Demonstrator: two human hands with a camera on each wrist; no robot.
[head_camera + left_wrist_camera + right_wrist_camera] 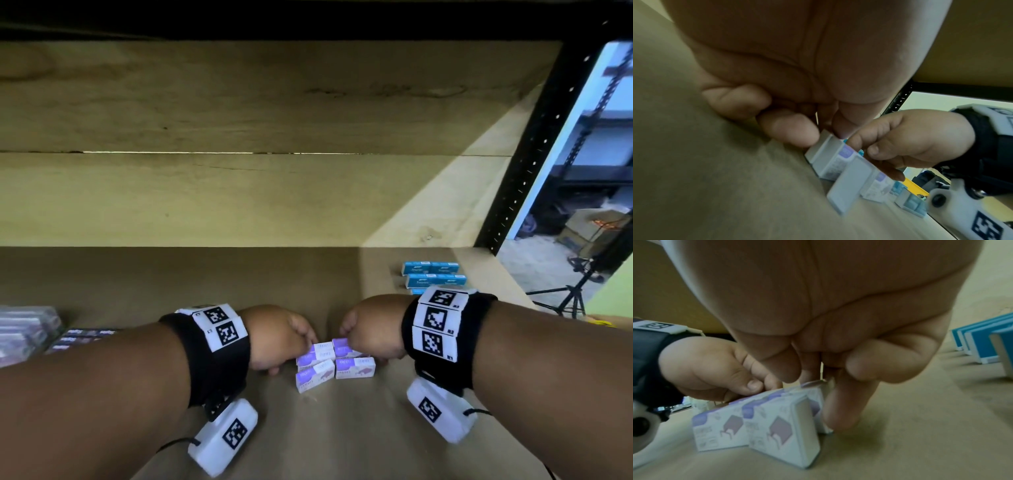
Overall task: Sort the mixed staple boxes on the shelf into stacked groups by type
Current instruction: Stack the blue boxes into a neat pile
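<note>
- Your left hand [279,337] and right hand [368,334] both sat curled over the purple-and-white staple boxes [334,363] near the front middle of the shelf [239,274], fingertips pinching the rear boxes from either side — likely to square the cluster into one group.
- Two front boxes lay loose and slightly skewed, so the group probably wasn't tidy yet.
- The blue staple boxes [433,275] were already grouped to your right, well apart; darker boxes [82,337] lay at the far left.
- You had bare shelf behind and in front — though the front edge is near.
</note>
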